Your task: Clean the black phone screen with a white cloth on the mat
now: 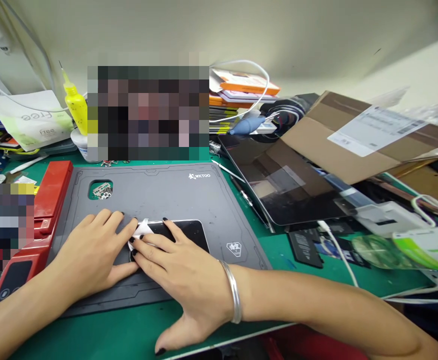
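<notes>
A black phone lies flat on a grey work mat. My right hand lies over its left end, fingers pressed down on a small white wipe. My left hand rests palm down on the mat just left of the phone, fingers together and touching the same white wipe. A silver bangle sits on my right wrist.
A red tool lies along the mat's left edge. A yellow squeeze bottle stands at the back left. Right of the mat lie a dark tablet screen, a cardboard box, white cables and packaging. Stacked boxes stand behind.
</notes>
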A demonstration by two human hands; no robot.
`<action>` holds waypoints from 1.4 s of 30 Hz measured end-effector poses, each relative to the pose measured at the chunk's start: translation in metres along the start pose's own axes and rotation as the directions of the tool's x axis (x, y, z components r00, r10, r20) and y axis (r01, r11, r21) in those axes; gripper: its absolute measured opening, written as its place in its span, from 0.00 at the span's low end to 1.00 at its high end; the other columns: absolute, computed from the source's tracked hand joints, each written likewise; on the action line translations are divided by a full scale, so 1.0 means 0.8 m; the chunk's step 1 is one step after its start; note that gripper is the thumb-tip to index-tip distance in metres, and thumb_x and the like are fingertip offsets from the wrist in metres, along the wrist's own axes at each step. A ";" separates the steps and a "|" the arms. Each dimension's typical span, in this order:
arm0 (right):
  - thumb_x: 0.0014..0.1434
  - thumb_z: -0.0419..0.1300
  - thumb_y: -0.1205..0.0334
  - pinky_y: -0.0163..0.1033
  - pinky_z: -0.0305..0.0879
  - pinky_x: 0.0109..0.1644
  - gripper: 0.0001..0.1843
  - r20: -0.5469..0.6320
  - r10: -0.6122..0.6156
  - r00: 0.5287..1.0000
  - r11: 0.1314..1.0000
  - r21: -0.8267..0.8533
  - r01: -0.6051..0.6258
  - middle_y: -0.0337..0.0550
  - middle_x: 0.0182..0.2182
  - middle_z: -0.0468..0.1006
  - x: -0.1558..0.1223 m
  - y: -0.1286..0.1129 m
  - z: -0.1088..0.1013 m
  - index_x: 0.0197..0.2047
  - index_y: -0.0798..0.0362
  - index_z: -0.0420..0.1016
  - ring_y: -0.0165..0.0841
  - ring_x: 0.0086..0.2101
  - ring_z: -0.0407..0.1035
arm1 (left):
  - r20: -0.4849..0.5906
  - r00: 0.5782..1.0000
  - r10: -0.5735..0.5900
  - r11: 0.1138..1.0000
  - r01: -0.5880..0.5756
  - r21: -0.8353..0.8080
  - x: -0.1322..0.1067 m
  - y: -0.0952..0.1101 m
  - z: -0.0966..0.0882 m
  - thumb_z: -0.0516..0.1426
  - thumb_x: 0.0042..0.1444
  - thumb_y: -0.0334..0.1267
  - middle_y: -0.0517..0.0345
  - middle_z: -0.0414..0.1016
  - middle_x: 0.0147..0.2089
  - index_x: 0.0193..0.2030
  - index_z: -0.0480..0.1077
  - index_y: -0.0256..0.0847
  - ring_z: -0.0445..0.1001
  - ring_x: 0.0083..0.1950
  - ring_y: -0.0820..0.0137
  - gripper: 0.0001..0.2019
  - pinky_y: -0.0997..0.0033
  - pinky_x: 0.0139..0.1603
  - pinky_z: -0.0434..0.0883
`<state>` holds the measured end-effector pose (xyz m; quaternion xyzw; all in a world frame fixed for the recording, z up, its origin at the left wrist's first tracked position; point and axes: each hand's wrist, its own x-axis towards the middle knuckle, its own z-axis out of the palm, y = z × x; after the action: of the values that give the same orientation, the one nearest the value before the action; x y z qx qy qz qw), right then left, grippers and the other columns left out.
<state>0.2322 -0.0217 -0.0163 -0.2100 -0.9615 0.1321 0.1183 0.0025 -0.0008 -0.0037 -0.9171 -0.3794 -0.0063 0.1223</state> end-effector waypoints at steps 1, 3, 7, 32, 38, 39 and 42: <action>0.54 0.56 0.29 0.63 0.26 0.71 0.52 0.004 0.000 1.000 1.000 0.000 0.000 0.60 0.66 0.63 0.000 0.000 0.000 0.65 0.67 0.61 0.47 0.65 0.52 | -0.002 1.000 0.002 1.000 -0.002 0.000 0.000 0.000 0.000 0.63 0.52 0.53 0.40 0.73 0.46 0.55 0.71 0.36 0.72 0.44 0.51 0.29 0.55 0.38 0.71; 0.55 0.56 0.29 0.63 0.26 0.71 0.52 0.015 0.002 1.000 1.000 0.001 -0.002 0.61 0.67 0.62 0.000 0.000 -0.001 0.66 0.67 0.60 0.47 0.65 0.52 | -0.005 1.000 0.007 1.000 -0.007 0.001 0.000 0.000 0.000 0.63 0.52 0.53 0.40 0.73 0.46 0.55 0.71 0.36 0.72 0.44 0.51 0.29 0.55 0.38 0.71; 0.56 0.56 0.30 0.65 0.27 0.71 0.51 0.035 0.004 0.999 1.000 -0.001 -0.004 0.63 0.67 0.60 0.000 -0.001 -0.003 0.66 0.67 0.60 0.49 0.65 0.51 | -0.007 1.000 0.003 1.000 -0.003 -0.001 0.000 0.000 0.000 0.63 0.52 0.53 0.41 0.73 0.45 0.54 0.71 0.36 0.72 0.43 0.51 0.28 0.55 0.37 0.71; 0.61 0.51 0.31 0.71 0.43 0.67 0.51 0.153 -0.020 0.988 0.984 -0.172 0.046 0.65 0.69 0.56 0.000 -0.006 0.000 0.68 0.70 0.56 0.52 0.66 0.47 | -0.033 0.999 0.011 1.000 -0.011 0.006 0.000 0.000 0.001 0.63 0.52 0.50 0.42 0.73 0.45 0.54 0.71 0.36 0.70 0.42 0.53 0.27 0.57 0.37 0.69; 0.61 0.51 0.31 0.72 0.46 0.65 0.51 0.169 -0.028 0.985 0.975 -0.211 0.064 0.66 0.69 0.55 0.000 -0.005 -0.002 0.68 0.71 0.55 0.52 0.66 0.47 | -0.026 1.000 0.002 1.000 -0.002 -0.001 0.000 0.001 0.003 0.62 0.52 0.50 0.42 0.73 0.46 0.57 0.70 0.36 0.70 0.44 0.52 0.28 0.56 0.39 0.69; 0.61 0.51 0.31 0.72 0.47 0.65 0.51 0.171 -0.031 0.985 0.975 -0.213 0.068 0.67 0.69 0.55 0.000 -0.004 -0.002 0.68 0.71 0.56 0.53 0.66 0.48 | -0.025 1.000 0.003 1.000 -0.003 -0.003 0.000 0.001 0.003 0.62 0.52 0.50 0.42 0.73 0.45 0.57 0.70 0.36 0.70 0.43 0.53 0.28 0.56 0.39 0.69; 0.62 0.51 0.31 0.72 0.49 0.64 0.51 0.181 -0.031 0.983 0.971 -0.227 0.072 0.68 0.69 0.54 0.001 -0.004 -0.003 0.68 0.71 0.55 0.53 0.66 0.48 | -0.009 1.000 0.009 1.000 -0.009 -0.011 0.001 -0.001 0.002 0.61 0.54 0.50 0.44 0.72 0.44 0.57 0.70 0.38 0.70 0.42 0.54 0.27 0.57 0.38 0.69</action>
<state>0.2307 -0.0236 -0.0132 -0.1847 -0.9822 0.0335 0.0109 0.0024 0.0003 -0.0049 -0.9195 -0.3746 -0.0118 0.1188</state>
